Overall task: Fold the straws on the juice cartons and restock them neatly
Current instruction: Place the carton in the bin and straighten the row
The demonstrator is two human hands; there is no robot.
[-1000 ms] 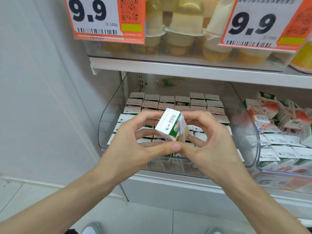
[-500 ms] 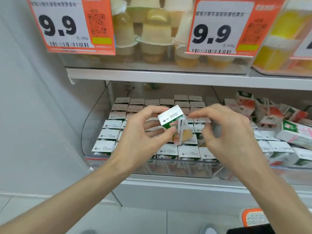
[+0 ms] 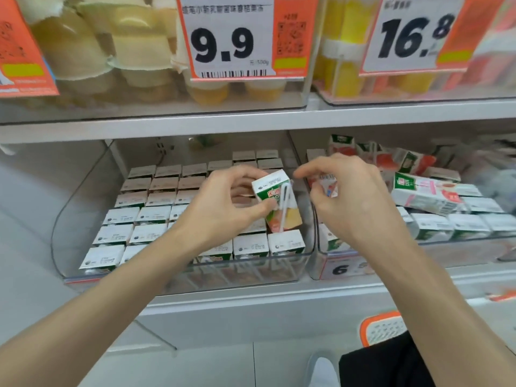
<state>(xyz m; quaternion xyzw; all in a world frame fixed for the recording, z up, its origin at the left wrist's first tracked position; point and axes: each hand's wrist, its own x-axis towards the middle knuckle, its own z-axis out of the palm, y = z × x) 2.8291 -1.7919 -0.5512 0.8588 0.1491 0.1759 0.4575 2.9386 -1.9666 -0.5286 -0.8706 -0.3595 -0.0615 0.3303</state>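
Grey metal shelf (image 3: 251, 301), 2 clear curved plastic bins: left bin (image 3: 81, 196) w/ neat carton rows (image 3: 152, 215), right bin (image 3: 452, 248) jumbled. Left hand (image 3: 223, 208) fingers grip 1 green-white cardboard juice carton (image 3: 272, 188) w/ bent white straw (image 3: 285, 208) over left bin. Right hand (image 3: 354, 202) fingers pinch 1 red-white carton (image 3: 329, 187).

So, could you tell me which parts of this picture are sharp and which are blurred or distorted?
All in the head view: the carton in the left hand is sharpest; the second carton pinched by the right hand is softer; the 16.8 price tag and the far-right edge smear with motion blur; the shelf edge bows from the wide lens; the light is even, without hard shadows.
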